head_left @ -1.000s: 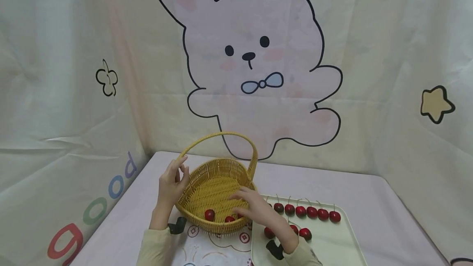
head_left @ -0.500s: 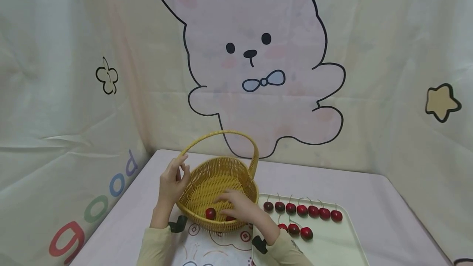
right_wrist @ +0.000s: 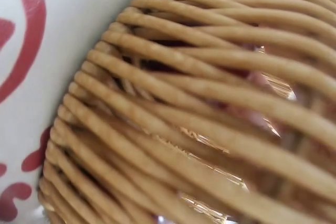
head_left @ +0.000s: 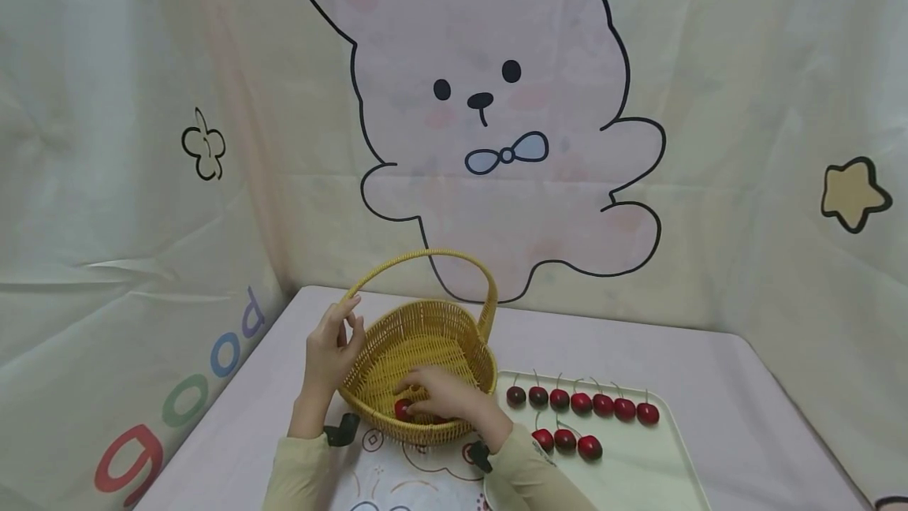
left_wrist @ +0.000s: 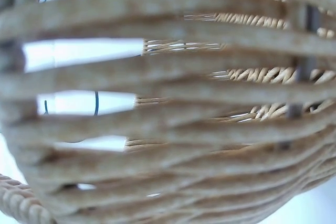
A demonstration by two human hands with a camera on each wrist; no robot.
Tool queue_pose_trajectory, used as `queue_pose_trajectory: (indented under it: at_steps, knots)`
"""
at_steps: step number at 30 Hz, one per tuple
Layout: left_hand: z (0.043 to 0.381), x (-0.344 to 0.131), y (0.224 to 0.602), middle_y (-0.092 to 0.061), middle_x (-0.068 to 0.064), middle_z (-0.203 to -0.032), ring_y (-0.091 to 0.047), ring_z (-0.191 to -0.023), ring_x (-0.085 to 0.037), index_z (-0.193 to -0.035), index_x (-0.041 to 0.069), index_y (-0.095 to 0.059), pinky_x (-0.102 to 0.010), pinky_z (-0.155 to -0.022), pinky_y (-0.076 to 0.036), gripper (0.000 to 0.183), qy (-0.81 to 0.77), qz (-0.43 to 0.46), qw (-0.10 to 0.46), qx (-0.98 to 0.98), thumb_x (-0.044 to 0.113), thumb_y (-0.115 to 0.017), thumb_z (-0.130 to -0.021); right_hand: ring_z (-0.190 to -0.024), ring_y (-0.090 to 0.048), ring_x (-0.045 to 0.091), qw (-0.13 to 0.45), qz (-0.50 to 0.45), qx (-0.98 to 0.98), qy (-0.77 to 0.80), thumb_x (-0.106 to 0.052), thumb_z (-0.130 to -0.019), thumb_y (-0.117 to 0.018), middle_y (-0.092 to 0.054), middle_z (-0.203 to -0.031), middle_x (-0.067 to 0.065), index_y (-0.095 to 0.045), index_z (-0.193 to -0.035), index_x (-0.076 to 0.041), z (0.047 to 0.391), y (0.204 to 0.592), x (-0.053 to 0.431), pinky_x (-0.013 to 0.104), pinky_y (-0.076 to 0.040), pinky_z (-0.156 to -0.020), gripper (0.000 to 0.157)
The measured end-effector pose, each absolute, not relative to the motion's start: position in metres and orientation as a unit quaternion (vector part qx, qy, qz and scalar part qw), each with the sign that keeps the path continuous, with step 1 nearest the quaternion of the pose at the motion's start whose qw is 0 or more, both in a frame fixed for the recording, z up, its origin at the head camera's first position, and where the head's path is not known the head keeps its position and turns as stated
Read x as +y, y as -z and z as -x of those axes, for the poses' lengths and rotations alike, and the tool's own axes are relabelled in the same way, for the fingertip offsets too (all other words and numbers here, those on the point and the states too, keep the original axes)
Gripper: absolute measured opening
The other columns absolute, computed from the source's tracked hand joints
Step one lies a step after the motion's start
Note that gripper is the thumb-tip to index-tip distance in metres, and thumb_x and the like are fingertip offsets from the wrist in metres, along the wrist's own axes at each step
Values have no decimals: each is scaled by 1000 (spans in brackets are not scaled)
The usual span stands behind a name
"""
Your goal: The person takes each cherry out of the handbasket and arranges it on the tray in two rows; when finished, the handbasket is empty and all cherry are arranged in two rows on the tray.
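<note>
In the head view a yellow wicker basket (head_left: 426, 314) with a tall handle (head_left: 433, 254) stands tilted toward me. My left hand (head_left: 328, 353) grips its left side where the handle meets the rim. Inside the basket, my right hand (head_left: 448, 394) has its fingers bent around a dark red cherry (head_left: 402, 409), the thumb against its right side. Another cherry under this hand is mostly hidden. Both wrist views are filled with close wicker weave: the basket wall (left_wrist: 157, 119) at left and the basket wall (right_wrist: 210, 108) at right; neither shows a hand clearly.
A pale tray (head_left: 638, 468) lies right of the basket. A back row of several cherries (head_left: 581, 404) and a front row of cherries (head_left: 565, 440) sit on it; my right sleeve (head_left: 528, 471) covers its left part. A printed mat (head_left: 397, 479) lies before the basket.
My right hand has moved left and down inside the basket, from the right rim to the left cherry, and its fingers have closed in. The left hand stays at the handle.
</note>
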State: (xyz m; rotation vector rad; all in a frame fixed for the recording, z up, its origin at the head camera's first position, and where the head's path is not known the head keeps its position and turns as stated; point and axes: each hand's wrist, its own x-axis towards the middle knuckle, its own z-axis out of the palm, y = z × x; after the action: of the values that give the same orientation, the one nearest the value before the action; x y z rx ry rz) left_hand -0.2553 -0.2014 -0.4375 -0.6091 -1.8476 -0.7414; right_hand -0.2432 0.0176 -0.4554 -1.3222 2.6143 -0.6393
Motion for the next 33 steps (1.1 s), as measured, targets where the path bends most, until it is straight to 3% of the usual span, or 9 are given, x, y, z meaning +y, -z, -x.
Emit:
queue_pose_trajectory:
  at_steps: [10,18,25,33]
  knots:
    - [254,-202,437,-48,3,-77,-26,-54,4,-125,11,-53,-12,-44,-26,34,312,255,508,-761,22,-47,-93,-97,-58,5,123,440,861,223,-15,-84,-67,-62,-114,-4,-64,-117,-16,245,460,14,18,-46,-82,33]
    - [254,-202,437,-49,3,-78,-27,-55,4,-125,11,-52,-11,-45,-28,34,312,256,506,-763,20,-48,-92,-104,-56,10,90,437,863,236,-20,-86,-66,-60,-115,-4,-63,-118,-17,246,459,15,24,-46,-87,33]
    - [254,-201,437,-49,2,-78,-27,-54,3,-126,12,-52,-11,-45,-28,34,310,250,502,-768,20,-49,-92,-97,-56,5,56,429,856,284,-21,-87,-64,-60,-108,-5,-63,-115,-15,249,458,17,18,-46,-80,28]
    - [253,-201,436,-48,2,-77,-28,-54,3,-125,12,-52,-12,-44,-29,34,305,246,504,-770,22,-47,-94,-97,-57,10,48,418,836,352,-17,-88,-62,-57,-111,0,-61,-117,-12,240,448,25,17,-49,-75,29]
